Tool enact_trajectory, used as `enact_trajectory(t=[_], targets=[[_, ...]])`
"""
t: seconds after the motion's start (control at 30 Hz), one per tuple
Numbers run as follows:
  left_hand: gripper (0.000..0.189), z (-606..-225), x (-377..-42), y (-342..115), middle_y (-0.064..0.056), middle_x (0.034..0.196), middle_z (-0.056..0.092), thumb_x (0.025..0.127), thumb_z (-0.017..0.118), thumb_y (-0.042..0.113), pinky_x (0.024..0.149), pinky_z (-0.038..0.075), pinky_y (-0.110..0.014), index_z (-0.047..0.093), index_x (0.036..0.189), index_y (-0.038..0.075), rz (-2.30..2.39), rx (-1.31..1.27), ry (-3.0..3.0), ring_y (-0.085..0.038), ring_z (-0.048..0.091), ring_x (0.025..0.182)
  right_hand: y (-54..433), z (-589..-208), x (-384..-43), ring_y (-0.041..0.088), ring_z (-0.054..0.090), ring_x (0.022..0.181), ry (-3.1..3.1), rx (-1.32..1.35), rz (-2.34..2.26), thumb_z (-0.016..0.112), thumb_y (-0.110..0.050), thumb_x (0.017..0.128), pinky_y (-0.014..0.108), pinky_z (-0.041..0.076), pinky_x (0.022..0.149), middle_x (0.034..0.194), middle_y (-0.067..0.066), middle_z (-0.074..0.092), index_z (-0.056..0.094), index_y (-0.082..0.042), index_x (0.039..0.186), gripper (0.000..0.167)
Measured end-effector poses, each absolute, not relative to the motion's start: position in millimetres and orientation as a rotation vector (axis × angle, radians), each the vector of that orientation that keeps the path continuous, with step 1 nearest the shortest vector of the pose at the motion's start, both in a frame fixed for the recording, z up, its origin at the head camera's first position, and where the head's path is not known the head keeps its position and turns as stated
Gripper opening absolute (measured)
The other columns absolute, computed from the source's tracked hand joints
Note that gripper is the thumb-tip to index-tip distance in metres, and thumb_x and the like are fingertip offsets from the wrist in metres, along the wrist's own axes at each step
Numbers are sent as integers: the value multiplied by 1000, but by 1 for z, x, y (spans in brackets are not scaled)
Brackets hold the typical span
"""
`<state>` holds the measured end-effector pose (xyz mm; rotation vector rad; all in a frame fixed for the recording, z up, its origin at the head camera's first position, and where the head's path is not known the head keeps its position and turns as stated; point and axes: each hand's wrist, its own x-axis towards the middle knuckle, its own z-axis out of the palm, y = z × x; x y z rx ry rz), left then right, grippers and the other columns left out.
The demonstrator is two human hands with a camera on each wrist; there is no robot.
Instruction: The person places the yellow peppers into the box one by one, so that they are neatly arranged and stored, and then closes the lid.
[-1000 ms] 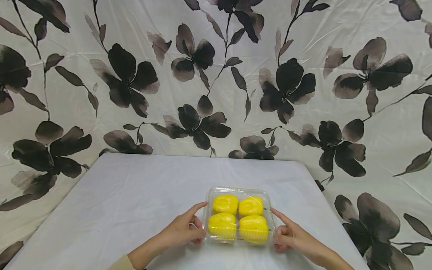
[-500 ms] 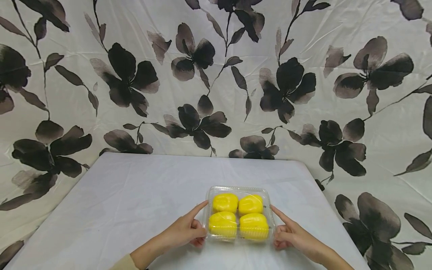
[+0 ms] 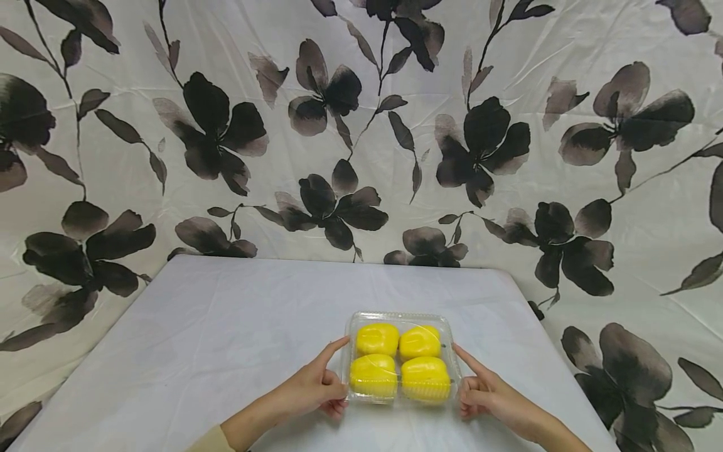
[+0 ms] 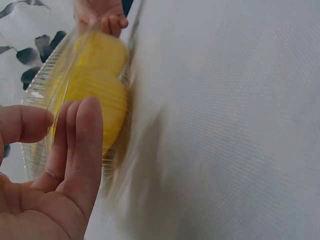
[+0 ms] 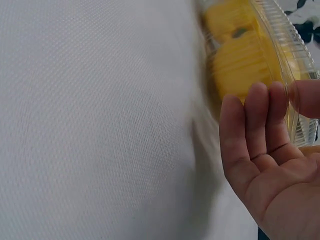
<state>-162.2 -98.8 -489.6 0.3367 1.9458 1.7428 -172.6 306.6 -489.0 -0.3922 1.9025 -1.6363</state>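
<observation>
A clear plastic clamshell container with a ridged rim is near the front of the table in the head view. Several plump, yellow, rounded pieces fill it in two rows; their exact kind is unclear. At its left side my left hand pinches the rim, index finger stretched along the edge. My right hand does the same on the right side. In the left wrist view, thumb and fingertips close on the thin rim. The right wrist view shows a matching pinch by fingers. Whether the base touches the table cannot be told.
A white cloth covers the table under and around the container. Behind it hangs a pale curtain with dark flowers, reaching down to the table's back edge.
Hardly anything differs. The container and both hands have shifted very slightly away from me since the earliest frame, and both hands keep their hold on the rim.
</observation>
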Motion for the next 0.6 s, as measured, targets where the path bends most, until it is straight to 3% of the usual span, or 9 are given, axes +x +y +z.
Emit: enact_trajectory(t=[0.6], targets=[[95,-489,-158,-99,-14,83,70,98,71,3,70,65,-40,12,170,20,1764,330,1920,-23,71,71,308,-485,-174,18,61,85,1875,-391,-1650,53,-6,108,35,61,88,89,2,56,-7,-13,170,87]])
